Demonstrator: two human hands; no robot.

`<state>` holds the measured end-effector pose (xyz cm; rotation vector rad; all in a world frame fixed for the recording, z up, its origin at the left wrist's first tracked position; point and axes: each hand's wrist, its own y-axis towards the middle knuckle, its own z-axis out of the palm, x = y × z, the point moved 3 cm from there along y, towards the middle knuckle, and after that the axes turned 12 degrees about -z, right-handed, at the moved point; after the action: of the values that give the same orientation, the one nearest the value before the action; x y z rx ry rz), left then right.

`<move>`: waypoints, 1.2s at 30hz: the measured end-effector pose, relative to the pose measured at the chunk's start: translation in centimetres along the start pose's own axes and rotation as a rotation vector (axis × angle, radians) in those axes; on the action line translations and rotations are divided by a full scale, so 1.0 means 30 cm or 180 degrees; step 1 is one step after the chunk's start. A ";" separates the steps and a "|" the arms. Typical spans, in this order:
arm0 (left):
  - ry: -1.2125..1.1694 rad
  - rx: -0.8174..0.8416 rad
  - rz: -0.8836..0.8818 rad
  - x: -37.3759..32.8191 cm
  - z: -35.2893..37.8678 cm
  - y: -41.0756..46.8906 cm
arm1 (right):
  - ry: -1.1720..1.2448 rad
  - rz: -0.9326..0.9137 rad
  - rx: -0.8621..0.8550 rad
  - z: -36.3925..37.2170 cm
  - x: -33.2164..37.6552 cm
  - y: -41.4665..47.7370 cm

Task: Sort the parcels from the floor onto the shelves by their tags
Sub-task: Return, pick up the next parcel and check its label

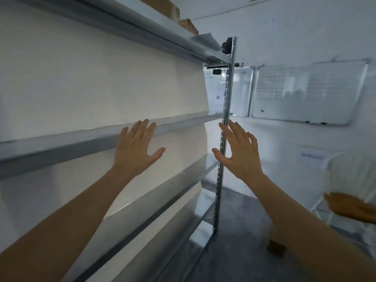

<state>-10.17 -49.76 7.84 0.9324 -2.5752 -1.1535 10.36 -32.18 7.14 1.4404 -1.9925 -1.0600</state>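
Note:
A metal shelf unit (85, 143) fills the left side, its boards running away to a perforated upright post (225, 110). My left hand (136, 147) is raised in front of the middle shelf edge, palm forward, fingers spread, holding nothing. My right hand (238, 149) is raised beside the post, fingers apart, holding nothing. On the top shelf sit brown cardboard parcels (188, 25) and a pale flat packet (205, 40). A small brown parcel (276, 245) lies on the grey floor near my right forearm.
A whiteboard (305, 92) hangs on the right wall. At the right edge, another person's hand (350, 206) shows in front of a white wire chair (350, 180). Grey floor (234, 251) stretches right of the shelf.

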 end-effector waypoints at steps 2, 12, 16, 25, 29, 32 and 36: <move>-0.0161 0.0075 0.0135 -0.104 0.096 0.052 | -0.0201 0.0129 0.0018 0.000 -0.116 -0.034; -0.0895 0.0313 0.0697 -0.624 0.579 0.291 | -0.0798 0.0849 0.0259 0.059 -0.665 -0.159; -0.1190 0.0410 0.0935 -0.834 0.816 0.431 | -0.1029 0.1117 0.0348 0.124 -0.891 -0.184; -0.1470 0.0541 0.1157 -1.242 1.261 0.711 | -0.1437 0.1709 0.0423 0.269 -1.379 -0.205; -0.1541 0.0553 0.1226 -1.384 1.417 0.802 | -0.1511 0.1787 0.0430 0.339 -1.568 -0.213; -0.1557 0.0576 0.1294 -1.502 1.547 0.873 | -0.1550 0.1828 0.0419 0.408 -1.738 -0.203; -0.1556 0.0551 0.1260 -1.665 1.731 0.983 | -0.1507 0.1820 0.0455 0.511 -1.997 -0.167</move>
<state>-4.85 27.30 -1.78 0.1407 -3.0836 -1.1630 22.71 27.96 -1.80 0.6188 -2.6318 -1.0660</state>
